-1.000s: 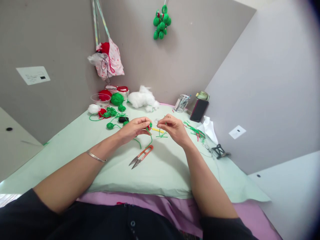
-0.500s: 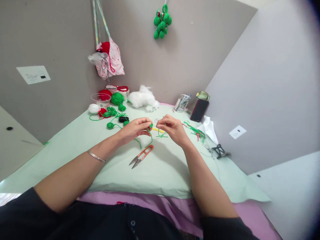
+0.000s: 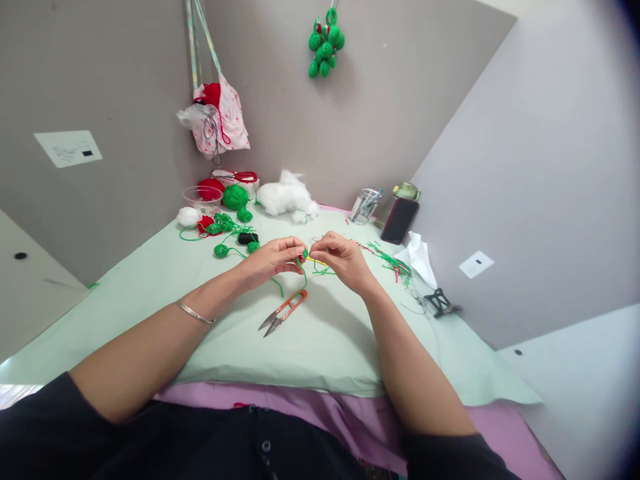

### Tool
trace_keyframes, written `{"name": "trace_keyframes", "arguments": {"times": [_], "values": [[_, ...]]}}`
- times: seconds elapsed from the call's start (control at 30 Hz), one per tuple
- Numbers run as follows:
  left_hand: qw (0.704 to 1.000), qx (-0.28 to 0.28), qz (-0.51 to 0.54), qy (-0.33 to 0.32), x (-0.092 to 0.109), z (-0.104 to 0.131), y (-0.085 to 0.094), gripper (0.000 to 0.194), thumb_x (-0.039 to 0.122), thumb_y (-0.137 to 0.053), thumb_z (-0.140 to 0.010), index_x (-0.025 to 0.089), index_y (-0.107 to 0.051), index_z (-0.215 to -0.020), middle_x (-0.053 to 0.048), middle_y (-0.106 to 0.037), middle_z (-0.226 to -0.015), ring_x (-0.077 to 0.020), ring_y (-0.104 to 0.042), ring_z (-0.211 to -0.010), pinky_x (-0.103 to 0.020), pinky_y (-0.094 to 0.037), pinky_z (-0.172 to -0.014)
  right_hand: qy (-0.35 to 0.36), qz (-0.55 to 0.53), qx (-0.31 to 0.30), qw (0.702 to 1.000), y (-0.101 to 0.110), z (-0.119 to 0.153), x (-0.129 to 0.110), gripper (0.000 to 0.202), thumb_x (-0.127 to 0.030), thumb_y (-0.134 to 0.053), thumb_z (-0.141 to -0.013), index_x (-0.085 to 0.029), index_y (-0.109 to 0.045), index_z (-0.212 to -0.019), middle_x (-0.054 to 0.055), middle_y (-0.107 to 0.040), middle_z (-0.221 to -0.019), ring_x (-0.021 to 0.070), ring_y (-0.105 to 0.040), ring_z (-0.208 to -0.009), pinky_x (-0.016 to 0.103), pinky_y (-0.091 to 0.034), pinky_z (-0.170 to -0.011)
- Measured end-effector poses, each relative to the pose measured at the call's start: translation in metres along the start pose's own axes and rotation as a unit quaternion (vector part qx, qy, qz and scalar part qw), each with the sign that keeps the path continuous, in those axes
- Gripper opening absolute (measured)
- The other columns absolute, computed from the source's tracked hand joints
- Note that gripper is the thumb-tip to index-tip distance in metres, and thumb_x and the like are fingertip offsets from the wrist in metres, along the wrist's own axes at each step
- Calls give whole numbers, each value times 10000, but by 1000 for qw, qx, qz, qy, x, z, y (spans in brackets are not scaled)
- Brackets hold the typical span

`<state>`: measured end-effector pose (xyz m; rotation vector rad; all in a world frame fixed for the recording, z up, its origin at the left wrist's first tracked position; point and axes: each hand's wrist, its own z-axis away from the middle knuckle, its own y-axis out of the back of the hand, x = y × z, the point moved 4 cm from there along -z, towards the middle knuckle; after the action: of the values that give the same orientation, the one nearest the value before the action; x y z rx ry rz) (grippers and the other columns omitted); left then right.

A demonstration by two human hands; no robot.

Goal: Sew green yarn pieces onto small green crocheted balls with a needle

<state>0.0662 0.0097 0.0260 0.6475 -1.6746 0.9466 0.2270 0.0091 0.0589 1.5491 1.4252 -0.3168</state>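
My left hand (image 3: 279,257) is closed in a pinch on a small green crocheted piece (image 3: 305,253) with a speck of red beside it. From this piece a green yarn tail hangs down toward the table. Just to its right, my right hand (image 3: 337,257) pinches thumb and forefinger together, almost touching the piece. What those fingertips grip is too small to make out; a bit of green yarn shows by the hand. Below the hands lie orange-handled thread snips (image 3: 284,312), blades toward me. A yellow strip (image 3: 316,261) is partly hidden behind the right fingers.
Green yarn balls (image 3: 235,197), a clear tub (image 3: 201,200) and white stuffing (image 3: 287,195) lie at the back left. At the right are a pen cup (image 3: 366,205), a phone (image 3: 400,220), yarn scraps (image 3: 390,260) and a black stand (image 3: 441,303).
My right hand has moved slightly left, closing the gap to the green piece. The left hand has turned the piece a little, and some red now shows at it.
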Motion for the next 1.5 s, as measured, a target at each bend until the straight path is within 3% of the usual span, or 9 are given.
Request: {"name": "trace_keyframes", "arguments": {"times": [0.17,0.27,0.47,0.67,0.87,1.0,1.13,1.27,1.5], "values": [[1000,-1,27,10,-3,-1,4,271,308,-738,-770,153,-639,-969,-16,-631,-875,-116,-612,-766,-346,-488,-874,10,29,44,999,2,-1,3,131,-325,-689,-819,-198,-694,-787,5,-549,-759,109,-492,-654,258,-390,-594],[1000,3,24,9,-3,-2,6,263,283,-752,-755,164,-619,-948,-10,-656,-881,-118,-633,-771,-371,-477,-914,4,21,57,998,1,-1,4,111,-309,-664,-831,-202,-689,-828,10,-563,-803,105,-519,-650,252,-425,-588],[1000,13,9,14,-6,-2,6,245,286,-763,-738,154,-602,-868,-6,-661,-863,-119,-640,-756,-386,-484,-914,50,39,18,998,-12,5,-9,158,-277,-575,-899,-234,-688,-1000,48,-615,-942,144,-606,-825,273,-504,-713],[998,49,-4,41,-14,-3,9,272,311,-778,-722,124,-631,-854,-15,-644,-800,-124,-638,-740,-360,-495,-885,114,199,-3,973,-18,7,-10,187,-231,-504,-943,-230,-686,-986,64,-645,-948,161,-606,-838,292,-477,-766],[997,61,-21,44,-17,-5,9,307,336,-796,-694,118,-639,-842,-39,-667,-821,-135,-638,-735,-372,-500,-873,109,245,-15,963,-20,8,-12,180,-248,-496,-947,-242,-674,-976,72,-644,-1018,158,-614,-842,283,-470,-738],[997,72,-25,32,-17,-6,10,311,332,-804,-677,124,-624,-823,-31,-664,-810,-133,-633,-726,-380,-504,-859,83,76,43,993,-15,7,-22,146,-324,-523,-934,-221,-621,-903,67,-631,-1065,120,-607,-740,262,-476,-639],[996,84,-37,18,-15,-5,11,334,330,-818,-651,134,-619,-835,-26,-672,-782,-138,-637,-715,-371,-494,-845,-24,-151,6,988,-13,4,-18,221,-440,-501,-933,-220,-489,-919,-13,-631,-741,98,-572,-542,226,-440,-492],[990,120,-78,-5,-9,-4,13,320,335,-817,-645,156,-629,-831,-9,-661,-753,-155,-638,-734,-326,-485,-774,-41,-211,64,975,4,1,-14,243,-442,-581,-889,-219,-486,-904,-76,-503,-552,80,-474,-454,209,-402,-467],[985,144,-86,-48,-6,-5,20,290,314,-813,-624,157,-649,-803,11,-624,-746,-123,-596,-716,-294,-470,-768,-17,-249,200,947,38,0,-14,213,-395,-613,-863,-227,-482,-849,-75,-324,-588,68,-316,-457,195,-298,-408]]}}
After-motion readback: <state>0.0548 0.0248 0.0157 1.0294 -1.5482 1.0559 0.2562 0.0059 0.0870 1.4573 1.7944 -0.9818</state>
